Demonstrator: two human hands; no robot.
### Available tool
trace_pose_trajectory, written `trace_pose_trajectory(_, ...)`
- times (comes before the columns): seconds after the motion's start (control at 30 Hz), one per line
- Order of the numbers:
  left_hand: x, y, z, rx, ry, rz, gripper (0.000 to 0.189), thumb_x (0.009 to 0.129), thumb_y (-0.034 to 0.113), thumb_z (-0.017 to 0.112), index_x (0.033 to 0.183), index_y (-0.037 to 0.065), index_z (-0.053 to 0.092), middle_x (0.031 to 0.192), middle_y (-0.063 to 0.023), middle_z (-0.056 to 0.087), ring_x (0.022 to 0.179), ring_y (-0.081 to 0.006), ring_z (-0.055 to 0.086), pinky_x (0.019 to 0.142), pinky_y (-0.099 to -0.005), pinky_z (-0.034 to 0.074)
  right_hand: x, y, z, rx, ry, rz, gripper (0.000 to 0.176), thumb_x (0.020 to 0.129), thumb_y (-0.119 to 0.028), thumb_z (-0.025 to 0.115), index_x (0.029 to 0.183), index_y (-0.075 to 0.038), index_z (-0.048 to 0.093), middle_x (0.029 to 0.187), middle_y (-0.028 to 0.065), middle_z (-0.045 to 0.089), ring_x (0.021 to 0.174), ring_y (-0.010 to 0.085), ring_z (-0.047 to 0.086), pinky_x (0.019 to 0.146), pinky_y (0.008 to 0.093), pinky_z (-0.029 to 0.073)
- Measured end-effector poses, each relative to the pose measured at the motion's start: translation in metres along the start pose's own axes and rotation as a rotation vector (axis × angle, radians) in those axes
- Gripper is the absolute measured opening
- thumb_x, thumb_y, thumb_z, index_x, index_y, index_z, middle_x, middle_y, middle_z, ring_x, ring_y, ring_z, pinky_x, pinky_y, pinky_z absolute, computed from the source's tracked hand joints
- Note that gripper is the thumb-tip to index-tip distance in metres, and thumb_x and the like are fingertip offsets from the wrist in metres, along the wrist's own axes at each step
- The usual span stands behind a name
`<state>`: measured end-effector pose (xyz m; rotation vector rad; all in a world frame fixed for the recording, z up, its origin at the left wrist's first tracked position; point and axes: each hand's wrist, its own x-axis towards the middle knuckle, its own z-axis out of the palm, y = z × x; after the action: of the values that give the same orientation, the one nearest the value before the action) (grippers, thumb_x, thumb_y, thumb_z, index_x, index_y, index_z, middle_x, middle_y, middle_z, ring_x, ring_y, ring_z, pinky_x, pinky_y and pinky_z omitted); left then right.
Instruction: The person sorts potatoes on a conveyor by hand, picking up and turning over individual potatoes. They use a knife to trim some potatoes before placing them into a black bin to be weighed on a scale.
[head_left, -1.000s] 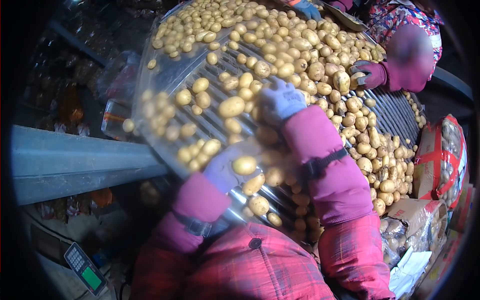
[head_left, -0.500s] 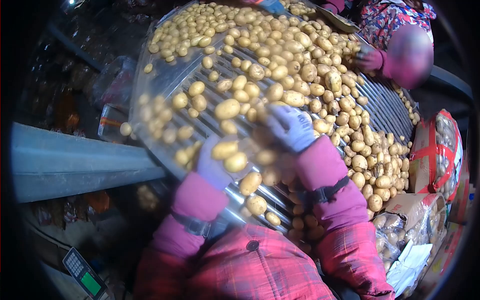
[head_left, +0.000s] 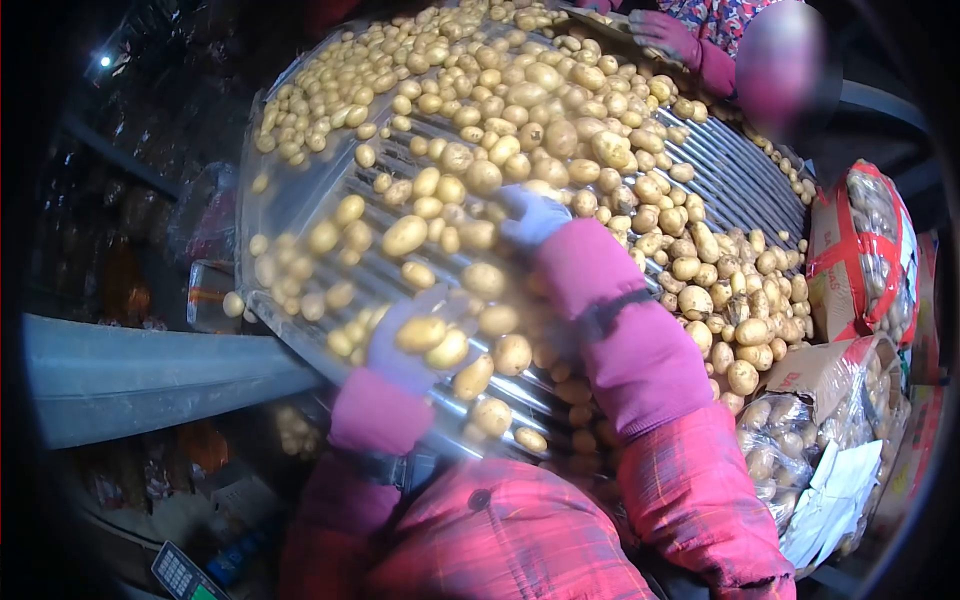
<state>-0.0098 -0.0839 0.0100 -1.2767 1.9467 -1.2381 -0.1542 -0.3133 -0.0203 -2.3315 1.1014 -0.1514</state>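
Potatoes of several sizes lie spread over a rack of metal bars. My left hand, in a pale purple glove, is at the near left side with its palm up and fingers curled. Two potatoes rest in it. My right hand, gloved the same way, reaches over the middle of the rack. Its fingers are bent and apart among the potatoes, touching some, with none seen gripped. Its fingertips are partly blurred.
Across the rack is another person's gloved hand. Bagged potatoes and an open carton stand at right. A blue-grey beam juts in from the left. A keypad device sits at lower left.
My right hand has moved farther out over the rack. My left hand has come slightly nearer with its potatoes. The other person's hand has moved back toward the far edge.
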Motion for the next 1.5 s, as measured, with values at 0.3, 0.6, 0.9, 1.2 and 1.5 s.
trace_pose_trajectory(0.3,0.000,0.004,-0.014,-3.520,0.082,-1.229,0.053,0.088,0.033,0.047,0.133,0.008,0.036,0.134,-0.0159,0.043,0.116,-0.0299,0.050,0.091,-0.0429,0.047,-0.103,-0.057,-0.024,0.708,0.006,-0.166,0.053,0.079,-0.028,0.063,0.124,-0.003,0.050,0.114,0.0200,0.056,0.104,0.0348,0.055,0.088,0.0413,0.045)
trace_pose_trajectory(0.6,0.015,-0.020,-0.020,-3.316,0.104,-1.517,0.056,0.089,0.051,0.040,0.120,0.004,0.045,0.106,-0.0168,0.058,0.082,-0.0274,0.060,0.062,-0.0390,0.054,-0.188,-0.007,0.023,-0.334,0.148,-0.100,0.087,0.063,-0.055,0.068,0.135,-0.012,0.043,0.137,0.0246,0.034,0.127,0.0442,0.029,0.104,0.0601,0.018)
trace_pose_trajectory(0.9,0.001,-0.009,-0.009,-3.099,0.137,-1.207,0.064,0.092,0.045,0.037,0.139,0.002,0.028,0.128,-0.0210,0.046,0.113,-0.0320,0.049,0.074,-0.0432,0.053,-0.076,-0.060,0.060,-0.322,0.261,-0.285,0.067,0.068,-0.044,0.069,0.125,-0.015,0.048,0.131,0.0130,0.042,0.126,0.0311,0.036,0.102,0.0627,0.018)
trace_pose_trajectory(1.2,0.018,-0.025,-0.041,-2.822,0.244,-1.184,0.056,0.080,-0.004,0.059,0.131,0.003,0.037,0.126,-0.0192,0.048,0.103,-0.0272,0.058,0.074,-0.0359,0.055,-0.041,0.026,-0.052,-0.117,0.589,-0.101,0.035,0.075,-0.039,0.061,0.090,-0.007,0.061,0.089,0.0171,0.062,0.086,0.0354,0.060,0.077,0.0443,0.047)
trace_pose_trajectory(1.5,0.022,-0.003,-0.016,-2.704,0.153,-1.282,0.057,0.079,0.001,0.063,0.130,-0.004,0.038,0.120,-0.0180,0.053,0.104,-0.0252,0.059,0.080,-0.0356,0.055,-0.038,0.134,-0.068,-0.163,0.427,0.397,0.070,0.079,-0.056,0.050,0.135,-0.013,0.045,0.129,0.0160,0.051,0.122,0.0299,0.046,0.105,0.0399,0.030)
